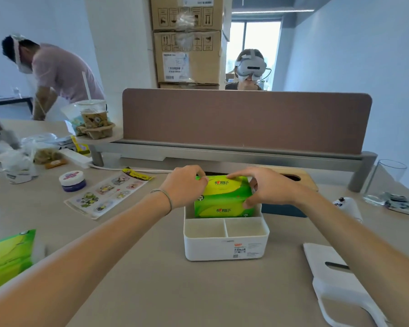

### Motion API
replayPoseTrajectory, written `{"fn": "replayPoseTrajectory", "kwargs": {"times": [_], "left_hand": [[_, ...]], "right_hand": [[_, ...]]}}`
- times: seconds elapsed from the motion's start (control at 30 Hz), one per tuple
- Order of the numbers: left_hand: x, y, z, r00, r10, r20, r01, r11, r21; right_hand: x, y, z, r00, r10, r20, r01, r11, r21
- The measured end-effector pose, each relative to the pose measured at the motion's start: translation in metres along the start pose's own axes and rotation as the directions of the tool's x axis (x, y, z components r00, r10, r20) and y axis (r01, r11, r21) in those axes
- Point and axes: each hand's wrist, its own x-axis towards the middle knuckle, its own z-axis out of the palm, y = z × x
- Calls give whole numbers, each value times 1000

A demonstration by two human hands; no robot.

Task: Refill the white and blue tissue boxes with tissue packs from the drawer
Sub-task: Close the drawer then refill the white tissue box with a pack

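Near the tabletop's [151, 267] near-left edge: one green tissue pack [7, 253], glossy, yellow-green print, partly cut by the frame. Near the near-right corner: one white lid [335, 274] with a dark slot, lying flat, apart from its box.

At the tabletop's middle: one white tissue box [224, 246], lid off, a small label on its near wall, two shallow front compartments side by side and one long rear compartment. In that rear compartment, standing up and only partly sunk: a second green tissue pack [222, 197], bright green with yellow swirls and red lettering, top well above the box rim.

Gripping the pack's left end: left hand [184, 187], fingers curled over the top edge, thin band at the wrist. Gripping the right end: right hand [267, 187], forefinger stretched along the top, thumb pressed on the near face.

Just behind the white box, touching or nearly so: one blue tissue box [283, 210] under a wooden slotted lid [293, 178].

Toward the far-left: one sticker sheet [106, 192], one small jar [72, 180]. At the far-right edge: one clear glass [383, 182].
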Motion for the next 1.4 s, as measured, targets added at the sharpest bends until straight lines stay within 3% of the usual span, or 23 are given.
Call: {"fn": "replayPoseTrajectory", "kwargs": {"times": [0.27,0.43,0.6,0.73,0.93,1.07,1.23,1.4], "left_hand": [[-1,-1,8,999,-30,40,26,995,96],[-4,5,7,998,-58,-34,63,982,178],[-22,33,9,988,64,-144,-17,953,304],[-40,68,23,972,183,-147,-128,938,321],[-62,120,71,933,358,-31,-347,920,182],[-75,143,111,876,466,125,-478,872,104],[-81,159,157,788,496,364,-542,840,28],[-82,166,177,735,510,446,-585,810,38]], "right_hand": [[-4,1,12,1000,0,-4,0,999,-34],[-20,-1,4,998,-18,-52,18,1000,-3],[-53,5,-12,992,-20,-126,12,998,-69],[-96,13,-22,986,22,-167,-34,997,-67],[-163,42,-29,977,140,-160,-155,984,-86],[-205,70,-32,965,238,-107,-248,965,-89],[-244,101,-23,933,358,-40,-360,930,-72],[-262,114,-12,924,381,-28,-382,922,-61]]}}
